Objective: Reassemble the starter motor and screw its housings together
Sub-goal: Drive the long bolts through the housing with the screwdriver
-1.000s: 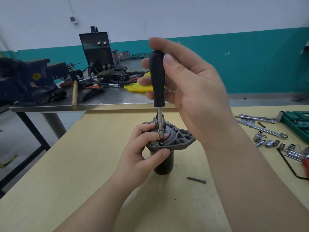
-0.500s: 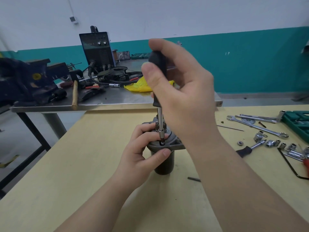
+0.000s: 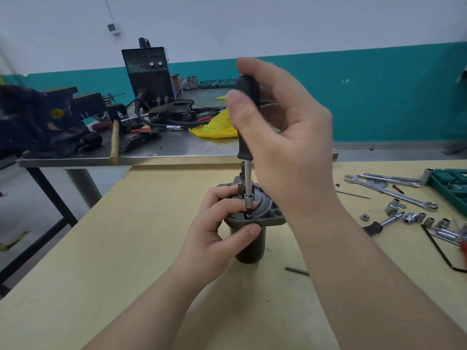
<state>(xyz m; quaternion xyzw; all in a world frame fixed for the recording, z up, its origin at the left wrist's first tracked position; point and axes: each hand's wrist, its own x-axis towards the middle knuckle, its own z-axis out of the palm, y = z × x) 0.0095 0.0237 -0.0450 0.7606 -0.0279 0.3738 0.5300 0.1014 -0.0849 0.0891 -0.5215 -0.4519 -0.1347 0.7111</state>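
Note:
The starter motor stands upright on the pale wooden table, its dark cylinder below and a grey flanged end housing on top. My left hand grips the housing's rim, fingers over the top and thumb on the front edge. My right hand holds the black handle of a nut driver upright above the motor. Its steel shaft ends in a socket seated on a bolt at the housing's front edge. A second long bolt lies on the table right of the motor.
Spanners, several loose sockets and a short black-handled driver lie at the right, beside a green tool case. Behind stands a steel bench with a blue vise, a hammer, a welder and a yellow rag.
My right hand has turned round the driver handle, the thumb swinging across its front and the fingers shifting their hold. The left hand and the motor have stayed put.

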